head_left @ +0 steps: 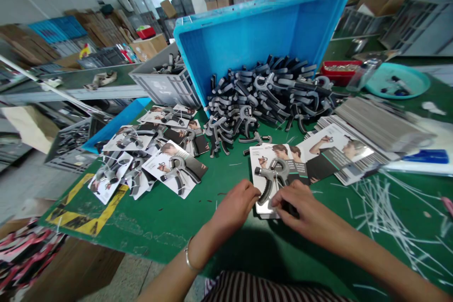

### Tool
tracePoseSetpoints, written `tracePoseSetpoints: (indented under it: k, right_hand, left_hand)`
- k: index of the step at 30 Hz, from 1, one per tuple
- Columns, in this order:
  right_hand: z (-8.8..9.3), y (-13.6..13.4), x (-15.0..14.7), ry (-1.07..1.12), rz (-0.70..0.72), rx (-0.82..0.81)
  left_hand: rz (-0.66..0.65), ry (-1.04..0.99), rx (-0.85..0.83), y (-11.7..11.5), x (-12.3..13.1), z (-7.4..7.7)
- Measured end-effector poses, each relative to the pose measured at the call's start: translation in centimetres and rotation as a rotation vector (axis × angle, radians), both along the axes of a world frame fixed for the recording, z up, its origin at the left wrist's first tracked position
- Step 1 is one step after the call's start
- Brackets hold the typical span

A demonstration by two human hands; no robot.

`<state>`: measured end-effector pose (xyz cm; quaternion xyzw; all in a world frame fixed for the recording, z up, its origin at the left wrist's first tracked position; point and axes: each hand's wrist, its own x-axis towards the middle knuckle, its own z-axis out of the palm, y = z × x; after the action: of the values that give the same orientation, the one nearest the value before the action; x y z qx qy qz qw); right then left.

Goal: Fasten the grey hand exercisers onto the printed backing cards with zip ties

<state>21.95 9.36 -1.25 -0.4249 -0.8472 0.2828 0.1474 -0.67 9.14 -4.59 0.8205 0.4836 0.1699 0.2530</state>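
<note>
"Hand exerciser (268,187), grey with dark curved handles and a shiny coiled spring, lying on a glossy printed card (258,155) at the table's (177,229) near side."

"And the hands?"

"Left hand (239,204): fingers bunched at the tip of one handle. Right hand (297,202): fingers curled over the other handle's lower end. Whether either pinches something, I can't tell; the fingertips are partly hidden."

"What's to the right?"

"Thin white strips (385,212), strewn like straw, and a fanned stack of smooth, flat cards (336,144)."

"Beyond?"

"Tilted blue plastic crate (247,40), a tangled heap of loose exercisers (255,92) reaching out of it."

"Leftward?"

"Carded exercisers (179,170), overlapping on the scuffed green surface."
</note>
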Motion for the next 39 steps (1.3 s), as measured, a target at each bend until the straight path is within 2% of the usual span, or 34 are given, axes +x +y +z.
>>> tracePoseSetpoints:
  k: [3,7,11,15,22,26,29,34,39]
  right_hand:
    - [1.1,0.2,1.5,0.044,0.090,-0.123]
    - [1.3,0.2,2.5,0.044,0.161,-0.136]
    - [-0.8,0.6,1.4,0.055,0.022,0.037]
    - [-2.5,0.7,-0.1,0.099,-0.096,0.148]
    - [-2.9,0.1,-1.1,0.157,-0.272,0.160]
    - [-2.5,0.4,-1.7,0.141,-0.258,0.180]
    - [-2.1,0.7,-1.5,0.097,-0.188,0.201]
    - [-1.6,0.8,-0.3,-0.043,-0.065,0.229]
    - [-1.2,0.7,-0.3,-0.118,-0.053,0.268]
  left_hand:
    - [-0.021,0.137,0.023,0.6,0.4,0.2]
    - [0.007,0.220,0.029,0.6,0.9,0.6]
    - [0.094,0.048,0.031,-0.1,1.2,1.0]
    - [0.103,-0.158,0.076,-0.4,1.9,0.7]
    - [0.094,-0.429,0.069,0.1,2.2,-0.8]
    - [0.136,-0.548,-0.063,0.3,1.5,-0.9]
    - [0.162,-0.632,-0.097,0.3,1.2,-1.0]
    - [0.255,-0.684,-0.136,0.3,1.5,-1.4]
    - [0.310,-0.718,-0.268,0.2,1.8,-1.6]
